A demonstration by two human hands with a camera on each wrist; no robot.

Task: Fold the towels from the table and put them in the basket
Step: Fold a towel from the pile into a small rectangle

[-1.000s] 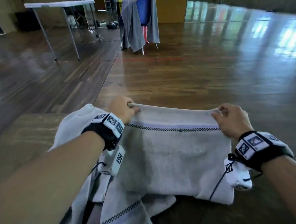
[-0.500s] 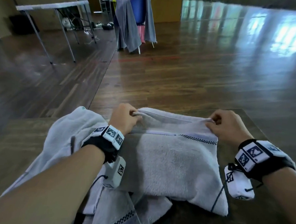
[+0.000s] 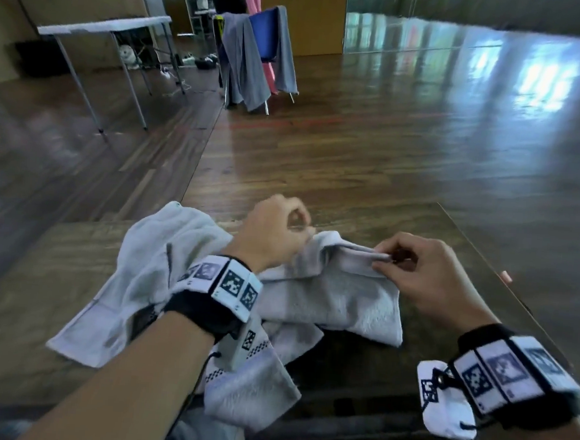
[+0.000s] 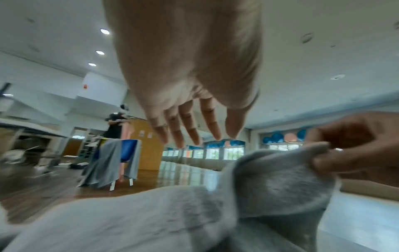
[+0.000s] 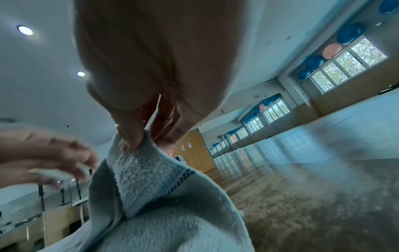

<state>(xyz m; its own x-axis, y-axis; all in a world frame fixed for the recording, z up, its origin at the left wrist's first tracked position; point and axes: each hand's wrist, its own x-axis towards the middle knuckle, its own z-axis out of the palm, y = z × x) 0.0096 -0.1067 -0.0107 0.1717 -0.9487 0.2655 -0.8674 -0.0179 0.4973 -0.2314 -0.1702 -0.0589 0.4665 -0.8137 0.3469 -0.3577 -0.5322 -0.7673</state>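
Observation:
A pale grey towel (image 3: 338,292) with a blue checked band lies bunched on the brown table (image 3: 35,305). My right hand (image 3: 385,257) pinches its far edge between thumb and fingers, which the right wrist view shows at close range (image 5: 134,143). My left hand (image 3: 299,220) hovers just left of that edge. In the left wrist view its fingers (image 4: 194,133) are spread and hold nothing, with the towel (image 4: 151,213) below them. More towel cloth (image 3: 140,278) lies under my left forearm, and a checked end (image 3: 253,382) hangs over the near edge. No basket is in view.
The table's right edge (image 3: 484,261) runs close to my right hand. Beyond it lies wooden floor, with a white folding table (image 3: 103,28) at the far left and a blue chair (image 3: 264,32) draped in grey cloth. A person (image 4: 116,124) stands far behind it.
My hands have come closer together, bunching the towel's far edge that was stretched flat. My left hand has let go of its corner. My right hand keeps its pinch.

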